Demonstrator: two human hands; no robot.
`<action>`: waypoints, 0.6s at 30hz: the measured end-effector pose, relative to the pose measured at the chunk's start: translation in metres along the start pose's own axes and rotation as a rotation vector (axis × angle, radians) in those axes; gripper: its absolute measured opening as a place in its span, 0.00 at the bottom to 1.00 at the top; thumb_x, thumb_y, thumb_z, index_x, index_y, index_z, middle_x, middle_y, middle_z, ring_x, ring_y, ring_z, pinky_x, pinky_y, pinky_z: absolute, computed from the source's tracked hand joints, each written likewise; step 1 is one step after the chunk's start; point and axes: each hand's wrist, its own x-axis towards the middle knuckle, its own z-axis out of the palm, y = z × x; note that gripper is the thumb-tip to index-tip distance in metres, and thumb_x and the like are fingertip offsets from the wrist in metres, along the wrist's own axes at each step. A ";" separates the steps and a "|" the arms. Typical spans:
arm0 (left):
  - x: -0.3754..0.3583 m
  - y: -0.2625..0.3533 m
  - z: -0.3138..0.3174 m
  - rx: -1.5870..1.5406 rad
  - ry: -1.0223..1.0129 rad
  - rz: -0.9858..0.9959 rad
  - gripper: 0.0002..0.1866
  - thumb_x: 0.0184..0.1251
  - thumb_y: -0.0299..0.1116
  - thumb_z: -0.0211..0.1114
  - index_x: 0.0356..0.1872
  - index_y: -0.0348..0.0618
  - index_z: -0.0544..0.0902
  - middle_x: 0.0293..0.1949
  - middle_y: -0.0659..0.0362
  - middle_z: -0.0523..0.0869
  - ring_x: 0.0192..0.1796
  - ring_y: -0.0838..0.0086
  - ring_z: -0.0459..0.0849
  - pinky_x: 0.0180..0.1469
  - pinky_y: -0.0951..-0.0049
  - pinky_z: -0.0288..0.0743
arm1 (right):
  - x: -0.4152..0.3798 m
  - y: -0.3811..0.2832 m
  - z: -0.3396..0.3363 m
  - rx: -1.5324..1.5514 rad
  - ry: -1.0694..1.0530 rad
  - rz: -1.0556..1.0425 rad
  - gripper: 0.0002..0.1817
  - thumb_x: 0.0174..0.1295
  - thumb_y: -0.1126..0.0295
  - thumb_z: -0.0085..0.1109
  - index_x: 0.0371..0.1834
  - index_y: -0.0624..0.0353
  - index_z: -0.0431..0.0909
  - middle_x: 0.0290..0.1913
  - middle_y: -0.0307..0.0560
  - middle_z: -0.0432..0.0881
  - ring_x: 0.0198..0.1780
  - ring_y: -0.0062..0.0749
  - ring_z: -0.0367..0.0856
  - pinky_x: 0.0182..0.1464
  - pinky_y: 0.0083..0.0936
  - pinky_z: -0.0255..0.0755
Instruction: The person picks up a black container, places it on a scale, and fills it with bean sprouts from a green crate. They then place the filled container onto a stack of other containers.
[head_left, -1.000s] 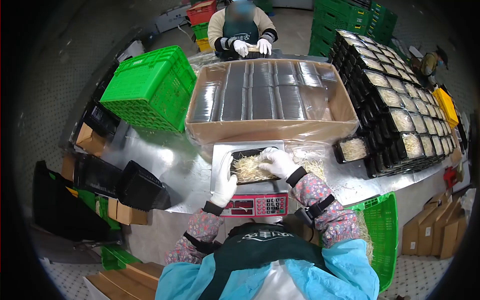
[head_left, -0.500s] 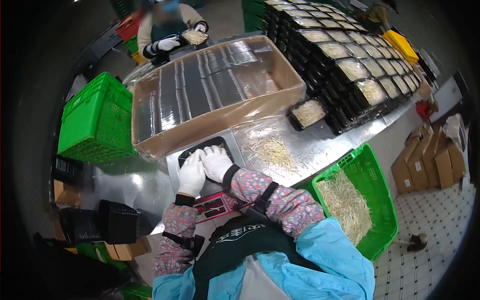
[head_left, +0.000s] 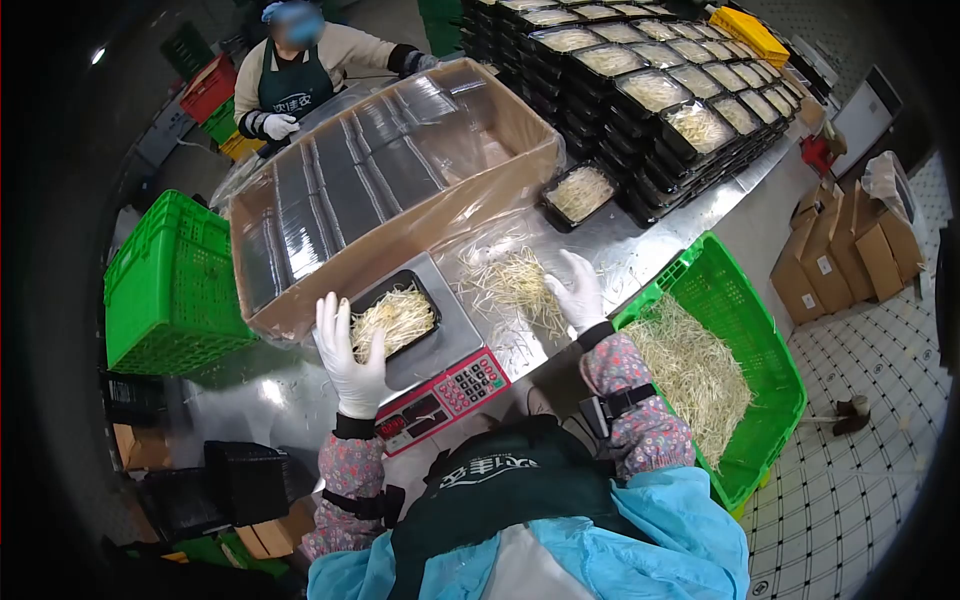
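A black plastic tray [head_left: 408, 279] filled with bean sprouts [head_left: 395, 318] sits on the metal plate of a weighing scale [head_left: 430, 362] that has a red keypad panel. At the tray's left side is my gloved left hand [head_left: 350, 357], thumb and fingers spread and nothing in it. My gloved right hand [head_left: 578, 292] is at the right edge of a loose pile of bean sprouts [head_left: 508, 285] on the steel table, fingers apart and holding nothing that shows.
Past the scale stands a big cardboard box [head_left: 400, 225] of stacked black trays. A filled tray [head_left: 580, 193] lies near tall stacks of packed trays [head_left: 655, 95]. A green crate [head_left: 780, 370] of sprouts is at my right, another green crate [head_left: 165, 285] at left. A person [head_left: 315, 80] stands opposite.
Both hands have lifted off the tray and parted: the left to its left side, the right over to the loose sprouts. The view has shifted, and the person opposite has no tray in hand now.
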 end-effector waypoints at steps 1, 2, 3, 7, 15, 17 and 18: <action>0.005 0.016 0.001 -0.043 0.009 0.062 0.35 0.51 0.27 0.71 0.64 0.35 0.70 0.68 0.44 0.69 0.70 0.47 0.65 0.72 0.51 0.55 | -0.008 0.015 -0.004 -0.131 -0.014 0.103 0.36 0.53 0.59 0.71 0.63 0.64 0.71 0.63 0.62 0.72 0.66 0.51 0.69 0.66 0.38 0.66; 0.007 0.031 0.012 -0.153 -0.050 0.115 0.36 0.49 0.27 0.73 0.64 0.35 0.70 0.67 0.44 0.70 0.70 0.47 0.66 0.72 0.52 0.56 | -0.015 0.027 -0.002 -0.237 -0.142 0.183 0.50 0.45 0.51 0.75 0.69 0.64 0.62 0.69 0.68 0.62 0.69 0.58 0.63 0.68 0.43 0.64; 0.011 0.049 0.024 -0.263 -0.108 0.170 0.38 0.48 0.28 0.74 0.64 0.35 0.70 0.66 0.44 0.71 0.70 0.48 0.66 0.72 0.52 0.57 | -0.023 0.020 0.000 -0.236 -0.141 0.184 0.50 0.45 0.51 0.75 0.69 0.64 0.62 0.69 0.68 0.62 0.69 0.58 0.63 0.68 0.43 0.64; 0.019 0.104 0.104 -0.274 -0.666 0.213 0.50 0.42 0.29 0.77 0.71 0.38 0.60 0.72 0.44 0.61 0.71 0.47 0.65 0.72 0.55 0.60 | -0.024 -0.014 0.020 -0.658 -0.558 0.087 0.67 0.34 0.48 0.80 0.76 0.60 0.47 0.76 0.69 0.47 0.69 0.67 0.61 0.65 0.48 0.66; 0.025 0.064 0.274 0.199 -1.114 -0.054 0.65 0.33 0.33 0.80 0.76 0.46 0.48 0.76 0.46 0.52 0.60 0.49 0.77 0.55 0.57 0.78 | 0.037 0.065 0.044 -0.561 -0.692 -0.067 0.16 0.50 0.69 0.63 0.42 0.62 0.81 0.44 0.61 0.83 0.48 0.45 0.84 0.46 0.38 0.79; 0.024 0.055 0.287 0.172 -1.121 -0.083 0.55 0.38 0.34 0.78 0.73 0.45 0.57 0.72 0.45 0.60 0.58 0.50 0.78 0.54 0.57 0.78 | 0.045 0.079 0.047 -0.482 -0.645 -0.049 0.11 0.51 0.70 0.60 0.36 0.63 0.84 0.39 0.63 0.84 0.46 0.49 0.84 0.48 0.39 0.78; 0.023 0.050 0.293 0.139 -1.126 -0.106 0.47 0.42 0.35 0.76 0.69 0.45 0.66 0.68 0.44 0.67 0.56 0.51 0.80 0.53 0.58 0.78 | 0.051 0.087 0.046 -0.416 -0.679 -0.034 0.13 0.52 0.67 0.62 0.38 0.61 0.84 0.39 0.62 0.84 0.45 0.52 0.84 0.49 0.42 0.77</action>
